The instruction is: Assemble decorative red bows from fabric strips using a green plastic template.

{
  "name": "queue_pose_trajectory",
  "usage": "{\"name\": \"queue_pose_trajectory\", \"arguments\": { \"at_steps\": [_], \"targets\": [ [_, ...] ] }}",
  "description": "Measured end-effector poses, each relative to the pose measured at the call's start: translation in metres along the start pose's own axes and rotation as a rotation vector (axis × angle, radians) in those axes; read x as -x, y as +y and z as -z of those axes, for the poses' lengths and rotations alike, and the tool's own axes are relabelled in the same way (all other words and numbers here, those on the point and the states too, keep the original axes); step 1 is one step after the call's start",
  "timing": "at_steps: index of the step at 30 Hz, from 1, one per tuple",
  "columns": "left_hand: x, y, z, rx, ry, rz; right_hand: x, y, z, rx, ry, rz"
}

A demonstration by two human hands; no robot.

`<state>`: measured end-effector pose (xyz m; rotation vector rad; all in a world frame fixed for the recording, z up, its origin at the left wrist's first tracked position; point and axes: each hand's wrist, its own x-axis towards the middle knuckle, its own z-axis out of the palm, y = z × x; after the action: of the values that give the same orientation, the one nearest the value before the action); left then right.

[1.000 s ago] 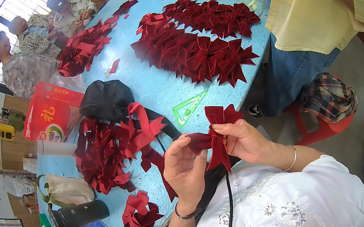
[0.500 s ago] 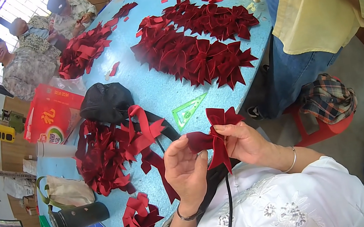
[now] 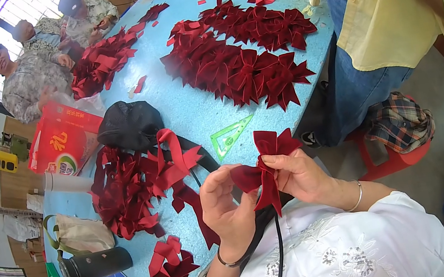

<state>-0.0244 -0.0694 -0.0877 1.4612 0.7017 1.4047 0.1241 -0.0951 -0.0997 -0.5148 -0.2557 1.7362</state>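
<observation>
A: Two hands, one bow point(image 3: 265, 169). Where is it?

B: Off the worktop point(image 3: 194, 114), raised in front of the chest, at about 6 o'clock in the view. The left hand point(image 3: 227, 205) has its fingers curled round the bow's left loop; the right hand point(image 3: 299, 175) pinches the knot at the middle between thumb and fingers. Both grips are closed on the ribbon, none slack.

A: Why up in the air like that?

B: I judge it lets the tails hang free below the knot and keeps the loops from being flattened while they are shaped.

A: And the rest?

B: Loose ribbon strips point(image 3: 137, 191) lie heaped at 9 o'clock, near the left hand, easy to reach. Finished bows point(image 3: 244, 58) lie in overlapping rows at 12 o'clock, well apart from the heap, probably so done and undone pieces don't mix. A green triangle ruler point(image 3: 230, 135) lies flat just above the hands. A black cap point(image 3: 128, 124) sits beyond the heap, a dark flask point(image 3: 96, 265) at 8 o'clock.

A: Other people?

B: One stands at 2 o'clock; others sit at 10 o'clock.
</observation>
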Motion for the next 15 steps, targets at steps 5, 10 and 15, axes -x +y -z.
{"name": "queue_pose_trajectory", "arguments": {
  "at_steps": [5,10,15],
  "targets": [
    [0.001,-0.005,-0.002,-0.166,0.037,-0.157,-0.001,0.003,-0.002,0.104,0.019,0.121],
    [0.0,-0.009,0.002,-0.28,0.092,-0.211,-0.001,0.004,-0.005,0.149,0.019,0.113],
    [-0.006,-0.007,0.009,-0.325,-0.006,-0.207,-0.002,0.003,-0.009,0.069,0.017,0.083]
  ]
}}
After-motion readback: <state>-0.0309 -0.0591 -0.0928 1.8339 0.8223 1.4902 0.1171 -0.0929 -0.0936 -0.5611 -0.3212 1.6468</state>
